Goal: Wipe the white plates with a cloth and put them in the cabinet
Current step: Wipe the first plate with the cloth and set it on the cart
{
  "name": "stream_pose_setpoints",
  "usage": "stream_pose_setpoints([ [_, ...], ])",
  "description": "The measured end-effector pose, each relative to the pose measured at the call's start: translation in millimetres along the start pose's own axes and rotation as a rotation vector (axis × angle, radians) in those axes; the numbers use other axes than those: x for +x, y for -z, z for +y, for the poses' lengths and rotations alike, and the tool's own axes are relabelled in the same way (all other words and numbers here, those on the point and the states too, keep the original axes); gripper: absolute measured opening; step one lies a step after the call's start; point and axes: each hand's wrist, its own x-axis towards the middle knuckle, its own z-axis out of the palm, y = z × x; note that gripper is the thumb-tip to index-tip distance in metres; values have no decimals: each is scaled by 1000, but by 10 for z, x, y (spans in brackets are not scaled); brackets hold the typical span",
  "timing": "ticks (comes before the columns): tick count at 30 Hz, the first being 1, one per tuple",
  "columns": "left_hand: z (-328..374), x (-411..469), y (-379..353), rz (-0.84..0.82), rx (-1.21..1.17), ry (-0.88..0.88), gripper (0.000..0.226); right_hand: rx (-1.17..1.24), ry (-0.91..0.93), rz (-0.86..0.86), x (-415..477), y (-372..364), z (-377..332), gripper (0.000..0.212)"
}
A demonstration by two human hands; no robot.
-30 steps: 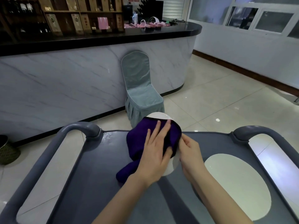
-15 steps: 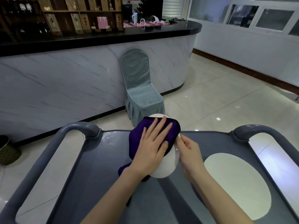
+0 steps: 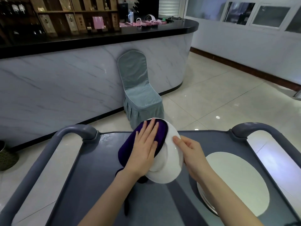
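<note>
Purple cloth [image 3: 127, 150] under flat left fingers [image 3: 150, 130]; right fingers [image 3: 177, 139] pinch white plate [image 3: 167, 168]

A curved bar counter [image 3: 81, 82] with a pale marble front and a glossy black top [image 3: 114, 38] fills the left. A chair [image 3: 138, 92] in a grey-blue cover stands against it, and wooden shelves [image 3: 65, 17] of boxes and bottles rise behind it. Shiny cream floor tiles [image 3: 219, 103] run to a white wall [image 3: 244, 51] with dark skirting [image 3: 244, 70] and high windows [image 3: 270, 16].
</note>
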Motion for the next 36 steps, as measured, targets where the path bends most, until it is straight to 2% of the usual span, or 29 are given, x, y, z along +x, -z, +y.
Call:
stream_pose_setpoints([
  [3,23,130,47,-22,28,-72,59,36,-20,-2,19,10,-8,28],
  [8,-219,-177,-18,71,-133,112,62,171,-60,55,36,205,-47,24],
  [11,-218,-335,-137,73,-147,134,64,158,-57,48,40,235,-56,25],
  [16,-207,-69,-155,69,-63,147,62,147,-65,46,133,111,-109,26],
  [20,-304,-244,-148,150,-130,243,64,236,-56,91,219,136,-187,28],
  [23,-146,-540,-347,171,-147,140,65,379,-67,163,284,122,-207,22],
  [27,95,-642,-550,126,-32,-18,63,462,-143,241,324,23,-130,23],
  [33,-83,-600,-366,172,-70,87,62,579,-151,286,310,76,-145,21],
  [36,16,-608,-408,115,54,-104,58,587,-170,265,266,-3,-148,22],
])
